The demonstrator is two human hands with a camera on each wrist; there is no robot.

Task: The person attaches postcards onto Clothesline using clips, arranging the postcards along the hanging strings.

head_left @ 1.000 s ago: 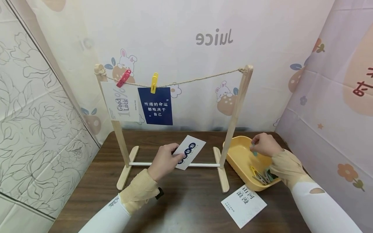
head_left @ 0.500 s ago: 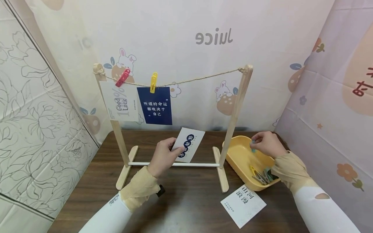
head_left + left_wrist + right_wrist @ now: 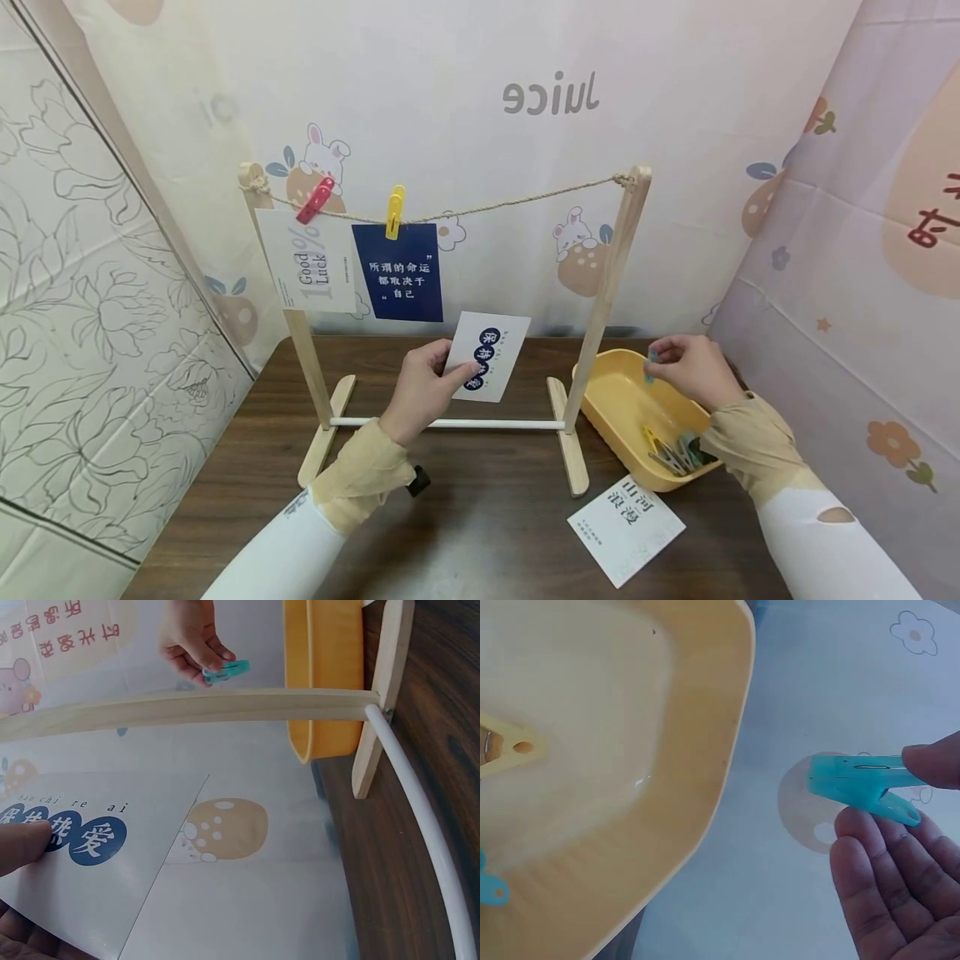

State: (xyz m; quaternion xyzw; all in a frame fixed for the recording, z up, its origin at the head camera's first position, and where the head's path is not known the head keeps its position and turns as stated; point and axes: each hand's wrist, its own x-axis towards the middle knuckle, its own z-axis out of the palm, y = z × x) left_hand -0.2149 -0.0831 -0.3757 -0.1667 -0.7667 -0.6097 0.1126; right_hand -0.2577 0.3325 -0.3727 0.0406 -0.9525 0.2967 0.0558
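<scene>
My left hand (image 3: 423, 387) pinches a white card (image 3: 498, 354) with dark blue circles between thumb and fingers, below the sagging twine (image 3: 517, 202). In the left wrist view the card (image 3: 150, 847) fills the lower left, thumb on its face. Above the yellow basket's far side, my right hand (image 3: 696, 368) pinches a teal clothespin (image 3: 866, 780) by its handles, thumb on one and fingers under the other. On the twine hang a white card (image 3: 315, 267) under a red clothespin (image 3: 316, 201) and a navy card (image 3: 400, 275) under a yellow clothespin (image 3: 395, 212).
The twine spans a wooden frame with a right post (image 3: 607, 300) and a white crossbar (image 3: 487, 424). Several clothespins (image 3: 671, 454) lie in the yellow basket (image 3: 600, 408). Another white card (image 3: 626, 531) lies on the table (image 3: 480, 517) before it.
My left hand has raised the white card and turned it more upright. My right hand has risen slightly with the teal clothespin, over the basket.
</scene>
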